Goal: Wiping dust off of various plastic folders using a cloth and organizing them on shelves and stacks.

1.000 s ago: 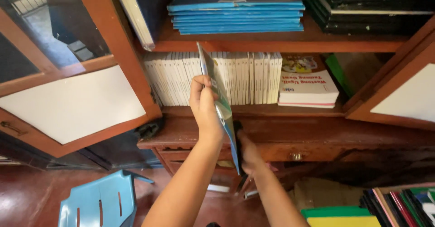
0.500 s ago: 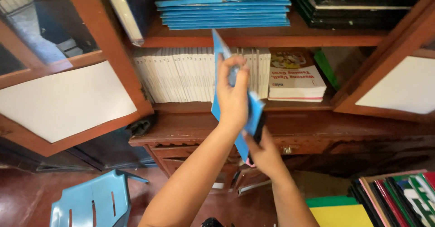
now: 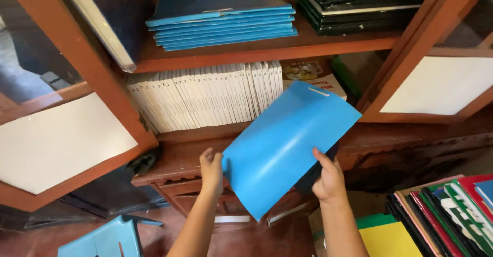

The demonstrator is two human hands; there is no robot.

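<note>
I hold a blue plastic folder (image 3: 287, 144) flat and tilted in front of an open wooden bookcase (image 3: 267, 49). My left hand (image 3: 211, 170) grips its lower left edge. My right hand (image 3: 328, 177) grips its right edge, thumb on top; something dark sits behind the folder at that hand. A stack of matching blue folders (image 3: 223, 18) lies on the upper shelf. A row of white upright booklets (image 3: 205, 95) fills the shelf behind the folder.
Dark folders (image 3: 359, 3) are stacked at the upper right. Both glass cabinet doors (image 3: 61, 134) stand open at each side. A light blue plastic chair (image 3: 105, 239) is at lower left. Several coloured folders (image 3: 441, 213) lie at lower right.
The folder was held edge-on and upright; it has turned so its broad blue face shows, and it has dropped lower. My hands have spread to its two sides.
</note>
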